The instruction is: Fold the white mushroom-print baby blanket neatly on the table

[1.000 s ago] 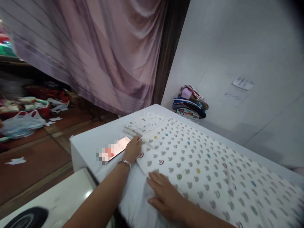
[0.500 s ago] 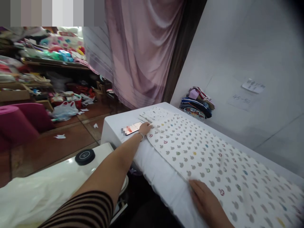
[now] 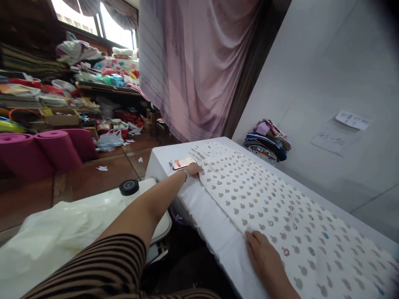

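A long white cloth printed with grey bunny heads and a few coloured ones point(image 3: 249, 191) lies spread over a white-covered table point(image 3: 168, 151). At its far left corner, my left hand point(image 3: 195, 169) has its fingers closed on the edge. My right hand point(image 3: 264, 255) grips the near long edge closer to me, with some of its fingers out of sight. Just beyond my left hand lies a phone point(image 3: 186, 162) with a lit screen. Another folded cloth with small dark prints point(image 3: 210, 148) rests at the far end of the bunny cloth.
A pile of folded clothes point(image 3: 266, 139) sits against the white wall, below paper notes point(image 3: 328, 141). On the left, a white surface point(image 3: 146, 187) carries a round black lid point(image 3: 129, 187). Pink rolled mats point(image 3: 50, 151) and cluttered shelves stand beyond, beside a hanging pink curtain point(image 3: 199, 70).
My view has turned a little to the left. My left hand has drawn slightly nearer to me relative to the phone; the right hand remains at the cloth's near edge.
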Tool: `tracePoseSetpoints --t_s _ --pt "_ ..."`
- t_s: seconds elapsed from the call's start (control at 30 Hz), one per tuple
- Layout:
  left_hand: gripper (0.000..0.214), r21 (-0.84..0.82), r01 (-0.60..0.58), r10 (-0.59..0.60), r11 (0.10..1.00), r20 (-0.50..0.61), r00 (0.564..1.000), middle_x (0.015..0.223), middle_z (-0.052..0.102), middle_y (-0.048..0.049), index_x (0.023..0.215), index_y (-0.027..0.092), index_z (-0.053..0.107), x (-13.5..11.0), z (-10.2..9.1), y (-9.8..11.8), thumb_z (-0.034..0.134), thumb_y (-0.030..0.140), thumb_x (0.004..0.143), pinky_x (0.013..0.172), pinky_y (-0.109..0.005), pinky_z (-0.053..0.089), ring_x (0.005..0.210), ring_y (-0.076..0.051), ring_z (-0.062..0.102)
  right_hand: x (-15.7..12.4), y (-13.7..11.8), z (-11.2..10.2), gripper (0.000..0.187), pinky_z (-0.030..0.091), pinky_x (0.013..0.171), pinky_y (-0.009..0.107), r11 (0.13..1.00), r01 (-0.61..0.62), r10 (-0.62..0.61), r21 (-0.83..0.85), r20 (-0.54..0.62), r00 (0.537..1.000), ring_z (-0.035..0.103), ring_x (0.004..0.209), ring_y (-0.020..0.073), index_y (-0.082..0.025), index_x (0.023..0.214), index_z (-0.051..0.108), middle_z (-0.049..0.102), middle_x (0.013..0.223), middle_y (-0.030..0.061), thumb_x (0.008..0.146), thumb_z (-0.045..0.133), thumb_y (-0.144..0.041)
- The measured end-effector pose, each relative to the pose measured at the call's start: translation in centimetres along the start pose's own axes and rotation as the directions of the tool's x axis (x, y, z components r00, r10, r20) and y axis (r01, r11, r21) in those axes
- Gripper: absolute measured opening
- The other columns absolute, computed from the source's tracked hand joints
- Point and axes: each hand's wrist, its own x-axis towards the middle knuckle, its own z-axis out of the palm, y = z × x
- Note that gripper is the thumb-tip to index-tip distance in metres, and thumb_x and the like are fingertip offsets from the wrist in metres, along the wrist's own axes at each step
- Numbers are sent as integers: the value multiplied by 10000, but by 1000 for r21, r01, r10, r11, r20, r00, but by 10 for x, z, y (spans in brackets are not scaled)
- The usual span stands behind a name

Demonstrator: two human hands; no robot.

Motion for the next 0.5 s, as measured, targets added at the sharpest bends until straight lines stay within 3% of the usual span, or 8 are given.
tracePoseSetpoints --t_s 0.1,0.2,0.33,0.5 --pt "221 -47 57 -50 997 140 989 763 618 -27 878 101 580 -10 -3 -2 568 316 829 534 -213 468 624 -96 580 10 -7 -7 284 490 675 283 1000 -22 22 5 42 999 569 845 200 -238 1064 581 585 947 78 881 365 -243" --pt "150 -101 64 -42 993 210 977 632 611 -15 790 116 565 -19 -4 -6 643 238 752 427 -162 364 546 -93 576 26 -15 -13 257 475 680 270 999 -25 23 22 82 996 554 863 195 -224 1048 573 567 956 78 886 377 -262" --pt "151 -138 58 -25 989 232 972 576 595 14 765 140 539 -23 1 -11 666 205 715 403 -151 311 492 -78 551 56 -28 -18 231 450 700 270 999 0 -5 42 135 991 535 885 194 -200 1015 569 554 964 76 889 384 -255" --pt "210 -105 57 -38 993 175 984 439 513 42 694 136 530 -20 11 -14 678 284 712 380 -170 253 349 -46 383 91 -45 -17 187 414 672 251 999 7 -13 40 156 988 522 904 189 -199 985 563 549 972 67 888 415 -260"
